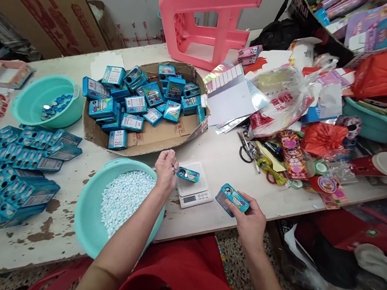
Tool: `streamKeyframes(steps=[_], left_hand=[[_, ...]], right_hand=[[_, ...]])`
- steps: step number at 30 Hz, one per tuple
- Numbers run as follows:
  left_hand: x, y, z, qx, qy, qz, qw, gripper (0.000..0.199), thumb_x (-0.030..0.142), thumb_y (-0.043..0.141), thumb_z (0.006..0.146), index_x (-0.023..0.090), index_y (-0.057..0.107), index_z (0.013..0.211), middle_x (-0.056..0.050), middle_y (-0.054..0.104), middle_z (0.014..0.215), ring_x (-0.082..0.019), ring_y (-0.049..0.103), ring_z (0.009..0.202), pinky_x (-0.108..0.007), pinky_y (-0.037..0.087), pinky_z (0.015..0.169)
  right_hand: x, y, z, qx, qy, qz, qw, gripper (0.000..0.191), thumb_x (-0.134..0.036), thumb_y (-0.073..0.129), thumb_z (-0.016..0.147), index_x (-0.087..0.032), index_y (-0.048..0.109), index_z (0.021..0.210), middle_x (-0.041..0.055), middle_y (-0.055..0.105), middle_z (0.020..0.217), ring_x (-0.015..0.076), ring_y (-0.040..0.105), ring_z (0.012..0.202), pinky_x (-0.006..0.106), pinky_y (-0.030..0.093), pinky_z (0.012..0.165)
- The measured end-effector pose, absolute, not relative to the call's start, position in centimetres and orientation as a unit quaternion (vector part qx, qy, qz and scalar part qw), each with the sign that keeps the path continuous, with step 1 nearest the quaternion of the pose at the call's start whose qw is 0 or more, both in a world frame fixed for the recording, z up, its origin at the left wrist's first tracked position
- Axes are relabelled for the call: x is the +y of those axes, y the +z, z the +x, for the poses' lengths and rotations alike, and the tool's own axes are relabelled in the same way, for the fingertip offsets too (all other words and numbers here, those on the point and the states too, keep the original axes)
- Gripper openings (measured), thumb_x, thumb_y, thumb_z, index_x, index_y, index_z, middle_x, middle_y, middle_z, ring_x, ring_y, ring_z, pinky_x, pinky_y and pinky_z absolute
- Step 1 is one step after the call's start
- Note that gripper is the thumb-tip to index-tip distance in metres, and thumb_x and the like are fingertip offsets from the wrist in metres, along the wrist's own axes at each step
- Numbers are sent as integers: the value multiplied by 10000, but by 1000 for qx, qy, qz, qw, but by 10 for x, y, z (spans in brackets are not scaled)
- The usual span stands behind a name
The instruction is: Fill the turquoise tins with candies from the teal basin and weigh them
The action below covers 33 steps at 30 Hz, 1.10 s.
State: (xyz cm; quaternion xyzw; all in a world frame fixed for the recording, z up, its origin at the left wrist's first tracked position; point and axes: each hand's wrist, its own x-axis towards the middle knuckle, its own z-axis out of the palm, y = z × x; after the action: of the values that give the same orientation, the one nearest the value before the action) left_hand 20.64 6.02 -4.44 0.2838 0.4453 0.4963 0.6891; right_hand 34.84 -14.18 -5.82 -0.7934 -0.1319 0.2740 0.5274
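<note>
My left hand (166,172) is closed beside the kitchen scale (192,190), near the rim of a turquoise basin (87,207) of small pale-blue candies (124,197). What its fingers pinch, if anything, is too small to make out. On the scale's white plate lies a blue candy box (188,175) with a round dark spot at one end. To the right of the scale, my right hand (250,219) grips another blue candy box (231,200) by its right end, thumb across the top. This box is held just over the table's front edge.
Behind the basin, a cut-down cardboard box (158,140) holds many blue candy boxes. Rows of similar boxes (16,160) stand at left, below a second turquoise basin (23,108). Scissors (245,154), wrappers and a plastic bag (278,99) crowd the right. A pink stool (209,23) stands behind.
</note>
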Motion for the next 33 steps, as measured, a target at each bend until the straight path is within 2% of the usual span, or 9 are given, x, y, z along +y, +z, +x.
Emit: streamKeyframes(steps=[3,7,11,16,21,24,27,30,33], left_hand=[[64,-53,221,453,502,290,677,296,376,694,701,188,464,714,80,350,498,-54,385,413,-177,256,386],[64,-56,225,456,513,294,666,263,363,679,712,188,485,736,79,369,521,-66,456,454,-191,366,459],[62,-56,226,461,522,305,650,242,380,638,749,199,485,793,92,360,503,-82,463,411,-217,407,451],[60,-57,228,473,536,292,636,245,394,624,762,204,478,812,94,357,510,-75,444,395,-208,388,423],[66,-52,219,479,523,252,658,287,411,654,730,207,475,823,90,350,526,-45,369,394,-177,273,385],[65,-45,190,493,510,258,656,300,398,682,704,208,492,837,88,342,533,-42,341,402,-173,239,388],[55,-44,138,530,499,312,610,270,380,675,711,208,509,837,84,336,525,-58,343,418,-181,249,404],[36,-56,76,631,403,412,520,229,411,622,743,211,528,802,58,400,529,-101,421,473,-212,334,464],[17,-71,34,683,166,578,414,226,406,651,702,206,601,795,-31,603,737,-208,569,729,-308,435,644]], right_hand=[[-143,-60,355,-123,269,-796,529,584,-442,787,562,-175,628,1057,62,677,894,201,613,777,354,520,693],[-143,-62,362,-116,256,-799,531,580,-461,790,542,-180,643,1028,65,684,881,213,618,767,357,525,673],[-139,-61,363,-122,245,-801,533,589,-483,785,528,-181,651,1016,56,687,855,212,621,748,355,524,665],[-134,-59,362,-139,253,-797,531,589,-482,779,536,-173,650,1019,50,682,822,203,615,740,342,516,672],[-135,-62,361,-134,264,-797,527,577,-449,787,550,-169,640,1032,55,675,850,200,604,757,345,510,683],[-136,-63,362,-124,271,-793,531,581,-425,794,555,-174,627,1053,59,675,881,202,604,777,358,510,701],[-137,-63,363,-123,267,-791,537,586,-419,794,557,-170,627,1060,65,677,897,206,610,787,363,512,709],[-136,-63,363,-124,264,-789,541,589,-416,795,556,-161,630,1061,67,676,898,205,611,788,362,513,709],[-135,-63,361,-123,265,-790,539,596,-419,794,554,-157,630,1064,62,674,880,201,608,776,362,513,702]])
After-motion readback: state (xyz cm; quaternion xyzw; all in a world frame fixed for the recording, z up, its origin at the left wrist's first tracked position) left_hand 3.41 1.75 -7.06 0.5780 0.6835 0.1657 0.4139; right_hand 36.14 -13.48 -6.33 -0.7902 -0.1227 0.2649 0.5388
